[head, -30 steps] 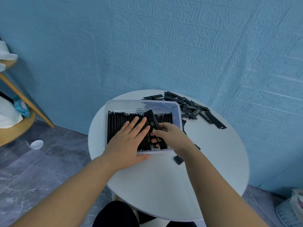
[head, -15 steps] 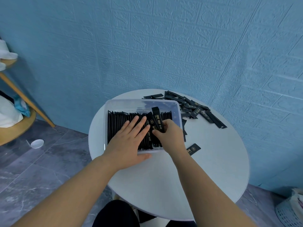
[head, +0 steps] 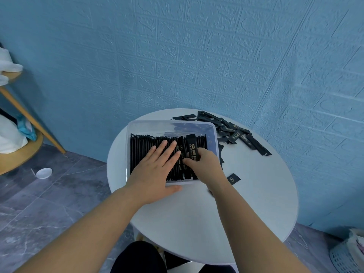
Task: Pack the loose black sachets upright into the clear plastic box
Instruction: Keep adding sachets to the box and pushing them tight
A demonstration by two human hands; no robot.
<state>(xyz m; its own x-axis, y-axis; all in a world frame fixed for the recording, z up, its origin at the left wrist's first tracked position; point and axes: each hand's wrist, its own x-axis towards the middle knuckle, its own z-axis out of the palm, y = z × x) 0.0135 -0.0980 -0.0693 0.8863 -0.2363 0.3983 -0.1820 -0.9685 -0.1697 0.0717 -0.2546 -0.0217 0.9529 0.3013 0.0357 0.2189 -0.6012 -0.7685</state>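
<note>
One sachet [head: 191, 144] in right hand [head: 204, 164], inside box [head: 171, 122]

black sachets [head: 141, 152] with tiny gold print, clear box [head: 169, 121] looking kinda bluish, plain white counter [head: 197, 223], blue wall [head: 197, 56] with a raised brick pattern, grey marbled floor [head: 39, 203] with pale veins, tan wood shelf [head: 23, 154], little white dish [head: 43, 173], white lattice basket [head: 346, 259]

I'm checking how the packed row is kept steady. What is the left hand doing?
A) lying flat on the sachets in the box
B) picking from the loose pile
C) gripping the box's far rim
A: the left hand lies with straight fingers on the packed sachets in the clear box.
</note>
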